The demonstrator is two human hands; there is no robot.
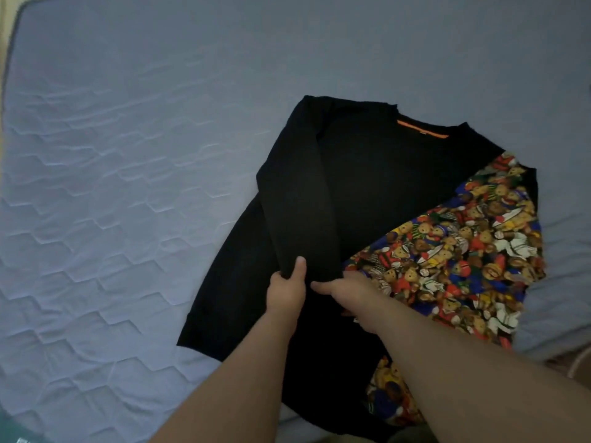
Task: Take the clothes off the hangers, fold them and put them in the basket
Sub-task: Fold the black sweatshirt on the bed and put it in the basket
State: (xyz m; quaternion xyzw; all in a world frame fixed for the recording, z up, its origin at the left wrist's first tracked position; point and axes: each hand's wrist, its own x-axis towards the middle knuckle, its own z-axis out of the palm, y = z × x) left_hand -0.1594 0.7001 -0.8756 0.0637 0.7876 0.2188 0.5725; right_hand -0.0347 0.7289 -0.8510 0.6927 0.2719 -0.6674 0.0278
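Quilted mattress (112, 155) bears black sweater (383, 187), sleeve (300, 203) gripped by left hand (286, 292), perhaps pinched by right hand (355, 295).

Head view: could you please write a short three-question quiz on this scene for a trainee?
1. True or false: the sweater hangs on a hanger.
2. The sweater's label is: A orange, B green, C white.
3. Fill in: the left hand grips the black ____ folded across the sweater.
Key: 1 false, it lies on the mattress; 2 A; 3 sleeve.
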